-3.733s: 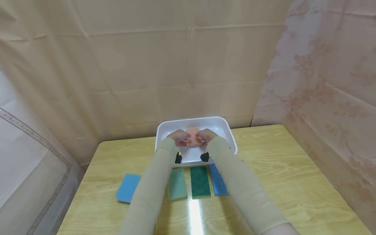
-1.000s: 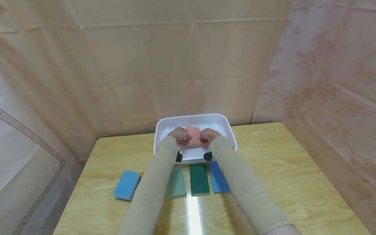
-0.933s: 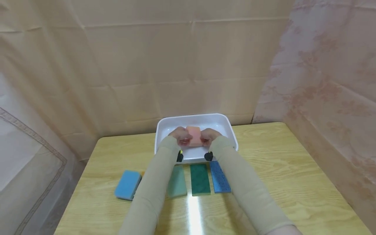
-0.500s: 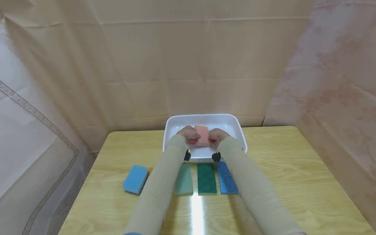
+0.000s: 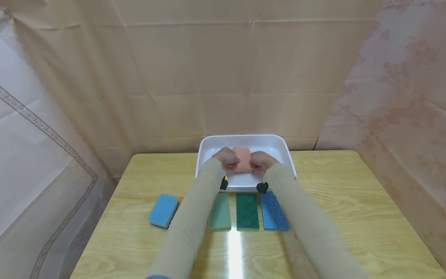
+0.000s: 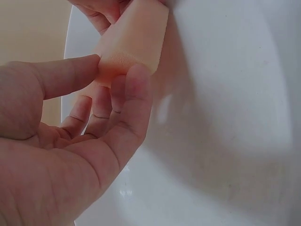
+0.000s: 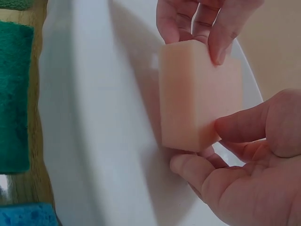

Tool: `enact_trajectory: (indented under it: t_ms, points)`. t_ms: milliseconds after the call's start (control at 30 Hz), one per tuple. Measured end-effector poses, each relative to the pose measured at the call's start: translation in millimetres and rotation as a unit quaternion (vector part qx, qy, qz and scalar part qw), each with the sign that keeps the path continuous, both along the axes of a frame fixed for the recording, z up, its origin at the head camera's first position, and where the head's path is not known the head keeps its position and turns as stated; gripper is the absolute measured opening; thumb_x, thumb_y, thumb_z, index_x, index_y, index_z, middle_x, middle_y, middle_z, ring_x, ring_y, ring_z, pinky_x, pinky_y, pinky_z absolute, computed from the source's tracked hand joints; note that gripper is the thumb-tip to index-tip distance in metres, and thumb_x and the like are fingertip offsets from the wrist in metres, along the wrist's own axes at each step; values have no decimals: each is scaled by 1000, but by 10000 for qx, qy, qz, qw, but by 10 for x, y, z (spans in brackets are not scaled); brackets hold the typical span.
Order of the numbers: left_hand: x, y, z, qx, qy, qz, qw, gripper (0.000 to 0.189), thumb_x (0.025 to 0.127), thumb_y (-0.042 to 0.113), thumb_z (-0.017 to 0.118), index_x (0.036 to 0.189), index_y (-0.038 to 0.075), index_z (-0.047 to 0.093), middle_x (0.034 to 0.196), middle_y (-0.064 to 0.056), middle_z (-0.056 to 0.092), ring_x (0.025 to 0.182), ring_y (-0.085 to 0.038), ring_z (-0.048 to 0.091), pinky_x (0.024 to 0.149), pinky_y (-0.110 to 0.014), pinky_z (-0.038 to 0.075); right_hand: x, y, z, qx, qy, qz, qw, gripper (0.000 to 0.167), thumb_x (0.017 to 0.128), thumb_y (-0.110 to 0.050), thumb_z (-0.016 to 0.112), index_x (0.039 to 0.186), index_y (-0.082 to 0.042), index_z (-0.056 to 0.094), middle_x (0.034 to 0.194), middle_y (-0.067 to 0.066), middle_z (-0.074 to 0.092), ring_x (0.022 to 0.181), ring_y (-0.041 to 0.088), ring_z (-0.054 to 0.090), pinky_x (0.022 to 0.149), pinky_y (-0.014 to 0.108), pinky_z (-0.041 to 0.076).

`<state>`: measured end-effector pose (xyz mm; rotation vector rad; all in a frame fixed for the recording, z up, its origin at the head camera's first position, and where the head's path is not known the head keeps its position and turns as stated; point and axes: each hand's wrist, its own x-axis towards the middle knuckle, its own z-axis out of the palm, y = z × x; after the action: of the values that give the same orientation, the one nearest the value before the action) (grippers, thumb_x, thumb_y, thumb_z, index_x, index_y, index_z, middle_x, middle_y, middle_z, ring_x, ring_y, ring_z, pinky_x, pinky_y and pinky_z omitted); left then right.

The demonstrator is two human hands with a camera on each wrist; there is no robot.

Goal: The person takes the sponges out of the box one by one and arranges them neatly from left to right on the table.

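A peach-pink sponge [image 5: 242, 159] is held by both hands inside a white tray [image 5: 244, 187], above the tray's floor. On its left end my left hand [image 5: 227, 157] pinches it, thumb on the upper face and fingers below, as the left wrist view shows. My right hand [image 5: 263, 161] grips the opposite end in the same way. In the right wrist view the sponge [image 7: 202, 99] looks like a thick block with straight edges, tilted, with the right hand's thumb [image 7: 240, 125] pressing its face.
On the wooden table [image 5: 327, 186] before the tray lie a pale green pad [image 5: 220, 212], a dark green pad [image 5: 247, 211] and a speckled blue sponge [image 5: 274, 211]. A light blue sponge [image 5: 163, 210] lies left. An orange piece [image 5: 181, 199] is mostly behind the left sleeve.
Earlier the thumbs lay further in on the sponge's top; now they grip nearer its ends. The head view has shifted, so the tray and pads appear further right. The other pads have stayed put.
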<state>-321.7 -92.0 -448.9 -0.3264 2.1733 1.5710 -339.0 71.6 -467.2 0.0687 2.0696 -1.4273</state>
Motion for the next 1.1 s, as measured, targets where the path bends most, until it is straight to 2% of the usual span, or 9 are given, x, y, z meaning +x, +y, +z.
enact_trajectory:
  t_ms: [100, 167, 233, 333, 500, 600, 800, 967, 1100]
  points:
    - [1, -78, 6, 49, -22, -50, 10000, 19, 90, -2, 63, 107, 0, 55, 92, -9, 57, 79, -20, 60, 80, -33, 57, 14, 33, 10, -70, 35, -25, 10000, 29, 91, 5, 44, 120, 3, 50, 94, 9, 48, 84, 19, 50, 73, 26, 46]
    - [-18, -79, -8, 50, -20, -73, 10000, 22, 89, -1, 64, 109, 1, 54, 92, -8, 56, 78, -19, 60, 77, -31, 58, 21, 53, 23, -152, -43, -90, 9998, 46, 94, 2, 45, 140, 3, 42, 112, 14, 50, 98, 23, 51, 87, 32, 49]
    - [-21, -69, -2, 43, 9, -81, 10000, 24, 90, -1, 64, 111, 1, 53, 94, -8, 56, 78, -19, 60, 76, -31, 58, 27, 64, 39, -211, -99, -117, 9997, 56, 97, 0, 45, 150, 3, 30, 129, 18, 46, 112, 27, 49, 100, 38, 46]
    - [-20, -61, 27, 171, 51, -143, 9997, 14, 91, -2, 62, 100, 3, 53, 91, -8, 55, 78, -19, 58, 79, -33, 57, 38, 73, 61, -210, -85, -93, 9997, 57, 99, -2, 45, 152, 3, 27, 139, 20, 41, 118, 28, 47, 107, 42, 42]
    - [-7, -72, 71, 269, 57, -193, 9994, 12, 91, -3, 61, 91, 5, 51, 90, -8, 54, 77, -21, 58, 83, -36, 57, 44, 87, 77, -198, 38, -6, 9998, 56, 99, -6, 49, 151, 2, 29, 132, 19, 46, 110, 27, 51, 103, 42, 45]
    - [-1, -71, 82, 322, 57, -207, 9992, 13, 91, -2, 62, 99, 3, 53, 91, -8, 55, 77, -20, 58, 81, -35, 57, 49, 101, 79, -241, 32, -71, 9997, 57, 99, -7, 50, 151, 1, 29, 132, 19, 46, 108, 27, 51, 102, 43, 47]
    - [31, -53, 130, 331, 162, -197, 9991, 37, 92, -1, 63, 126, -2, 48, 101, -9, 54, 78, -20, 60, 76, -33, 58, 70, 112, 109, -290, 76, -198, 9994, 58, 100, -9, 52, 151, 0, 28, 129, 18, 44, 104, 27, 52, 101, 46, 47]
    - [48, -24, 170, 448, 333, -174, 9983, 42, 92, 0, 62, 130, 0, 43, 105, -11, 52, 77, -20, 60, 74, -32, 58, 85, 148, 145, -507, 309, -306, 9978, 58, 98, -8, 53, 150, 1, 28, 116, 14, 46, 94, 23, 51, 100, 47, 47]
    - [54, 2, 185, 584, 456, -163, 9971, 42, 91, 0, 62, 128, 1, 42, 103, -11, 52, 75, -20, 60, 74, -33, 59, 119, 219, 181, -508, 580, -180, 9969, 58, 99, -10, 54, 150, 2, 28, 115, 15, 48, 94, 23, 53, 101, 48, 48]
